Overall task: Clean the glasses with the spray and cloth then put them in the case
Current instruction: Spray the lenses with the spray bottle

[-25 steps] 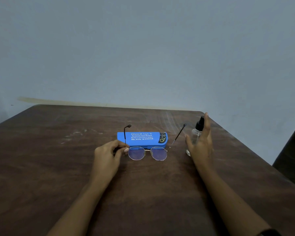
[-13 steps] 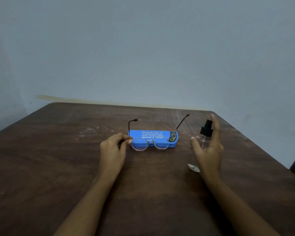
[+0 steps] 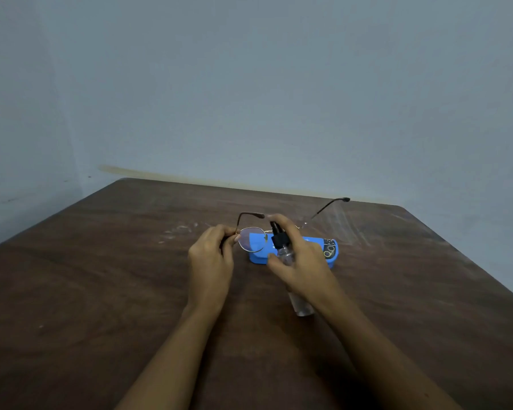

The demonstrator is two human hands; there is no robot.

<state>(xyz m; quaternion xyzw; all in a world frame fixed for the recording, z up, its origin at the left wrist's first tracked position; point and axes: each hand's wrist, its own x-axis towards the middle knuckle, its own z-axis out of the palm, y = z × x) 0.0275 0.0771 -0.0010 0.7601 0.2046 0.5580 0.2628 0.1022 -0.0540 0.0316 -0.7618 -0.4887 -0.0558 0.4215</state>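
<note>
Dark wood fills the lower half of the frame: we work at a brown table (image 3: 101, 291) set against a pale blue-grey wall (image 3: 249, 84). Our left hand (image 3: 211, 258), at centre frame, pinches the glasses (image 3: 252, 239) at the hinge beside one lens, holding them raised with both temple arms open and pointing toward the wall. Just right of it, our right hand (image 3: 302, 261) wraps the clear spray bottle (image 3: 282, 247), index finger resting on its black nozzle, which sits close to the lens. Behind both, the blue case (image 3: 326, 251) lies closed on the table.
</note>
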